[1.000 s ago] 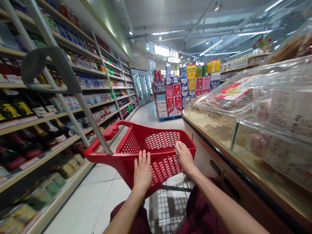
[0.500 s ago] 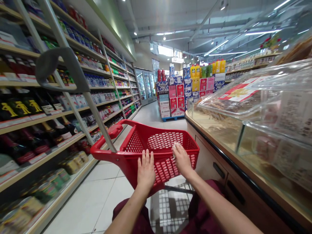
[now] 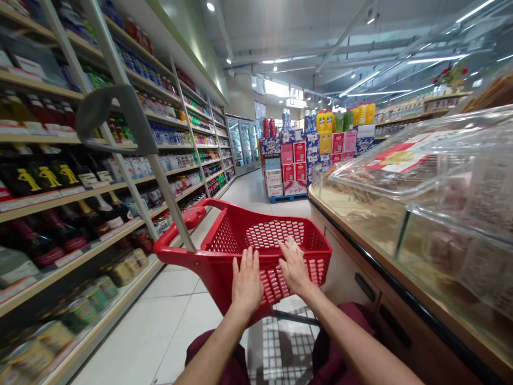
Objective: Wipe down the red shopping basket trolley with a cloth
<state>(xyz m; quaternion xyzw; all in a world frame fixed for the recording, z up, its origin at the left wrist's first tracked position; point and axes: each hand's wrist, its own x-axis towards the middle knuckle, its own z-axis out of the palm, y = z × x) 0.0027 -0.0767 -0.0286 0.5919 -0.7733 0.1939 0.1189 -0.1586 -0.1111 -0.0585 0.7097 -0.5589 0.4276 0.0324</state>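
A red plastic basket cart (image 3: 216, 262) with perforated walls stands in front of me, its side facing me. My left hand (image 3: 246, 280) lies flat against the near wall, fingers stretched out with their tips at the rim. To its right, my right hand (image 3: 294, 267) is at the same rim with its fingers bent. A small crumpled white wad (image 3: 295, 244), tissue-like, shows at the fingers of that hand. What I can see of the basket's inside holds no goods. A grey loop handle (image 3: 116, 120) on a metal pole rises at the cart's left.
Shelves of bottles and cans (image 3: 100, 192) line the left side. On the right is a wooden counter (image 3: 352, 251) with clear plastic covers (image 3: 385, 155). Stacked drink cartons (image 3: 294, 166) stand on a blue pallet (image 3: 288, 197) ahead. Glass-door fridges (image 3: 242, 141) are farther back.
My right hand has shifted slightly left along the rim, closer to my left hand, and the white wad now shows behind its fingers. The whole view has shifted a little.
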